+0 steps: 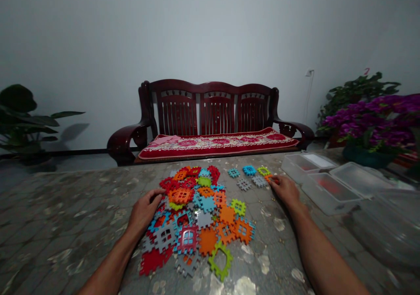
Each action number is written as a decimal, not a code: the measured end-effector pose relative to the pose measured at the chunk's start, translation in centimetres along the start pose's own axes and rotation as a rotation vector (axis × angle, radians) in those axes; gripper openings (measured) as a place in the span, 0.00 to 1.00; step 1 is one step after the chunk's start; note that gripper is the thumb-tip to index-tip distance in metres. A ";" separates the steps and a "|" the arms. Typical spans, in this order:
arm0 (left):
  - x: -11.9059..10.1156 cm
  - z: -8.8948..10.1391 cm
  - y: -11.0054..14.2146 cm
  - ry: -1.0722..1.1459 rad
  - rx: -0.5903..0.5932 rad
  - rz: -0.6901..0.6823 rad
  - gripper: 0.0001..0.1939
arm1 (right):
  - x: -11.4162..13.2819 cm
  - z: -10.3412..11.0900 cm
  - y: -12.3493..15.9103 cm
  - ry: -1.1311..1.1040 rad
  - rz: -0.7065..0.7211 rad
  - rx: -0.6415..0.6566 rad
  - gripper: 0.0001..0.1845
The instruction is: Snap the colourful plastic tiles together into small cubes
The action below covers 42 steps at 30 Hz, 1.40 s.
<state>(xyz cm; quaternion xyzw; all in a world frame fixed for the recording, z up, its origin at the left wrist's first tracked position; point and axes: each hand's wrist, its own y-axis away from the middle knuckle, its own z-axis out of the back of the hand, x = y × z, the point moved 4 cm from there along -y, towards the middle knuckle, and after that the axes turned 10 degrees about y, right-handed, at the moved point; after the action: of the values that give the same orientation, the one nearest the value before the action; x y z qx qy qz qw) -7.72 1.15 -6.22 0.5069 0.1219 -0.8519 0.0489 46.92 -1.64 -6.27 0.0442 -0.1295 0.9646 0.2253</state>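
My right hand (286,191) is at the right, its fingertips closed on a small orange interlocking tile (268,178). Close beside that tile lie a lime green tile (264,171), a grey tile (259,181) and a blue tile (249,170). At the left edge of a heap of coloured interlocking tiles rests my left hand (146,208), fingers loosely bent and thumb a little apart, touching the heap near some red tiles (168,184). An orange window tile (180,195) lies just right of its fingertips. A lime green frame tile (220,261) is nearest me.
Clear plastic boxes (331,194) with raised lids stand right of my right hand, red showing inside. Purple flowers (377,120) in a green pot are behind them. A dark wooden bench (216,87) with a red cushion stands beyond the patterned table (82,216).
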 end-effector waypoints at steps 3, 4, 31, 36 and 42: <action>0.1 0.0 0.0 0.024 0.001 -0.009 0.16 | 0.3 0.0 -0.3 0.010 0.008 0.007 0.19; 0.2 0.0 0.0 0.031 0.000 -0.010 0.16 | 0.5 -0.1 -0.4 0.015 0.014 0.009 0.19; -0.1 0.0 0.1 0.027 -0.002 -0.008 0.16 | 1.4 1.3 1.4 -0.143 0.029 -0.225 0.19; -0.3 0.0 0.2 0.023 0.000 -0.012 0.16 | 5.5 1.3 3.4 -0.428 0.346 -0.106 0.14; -0.1 0.0 0.0 0.013 0.009 -0.024 0.17 | 10.1 0.4 5.6 -0.548 0.587 0.287 0.13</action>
<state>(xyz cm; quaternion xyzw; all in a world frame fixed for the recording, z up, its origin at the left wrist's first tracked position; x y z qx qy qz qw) -7.70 1.15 -6.17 0.5110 0.1246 -0.8497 0.0354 35.39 -2.31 -5.77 0.2909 -0.0560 0.9487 -0.1103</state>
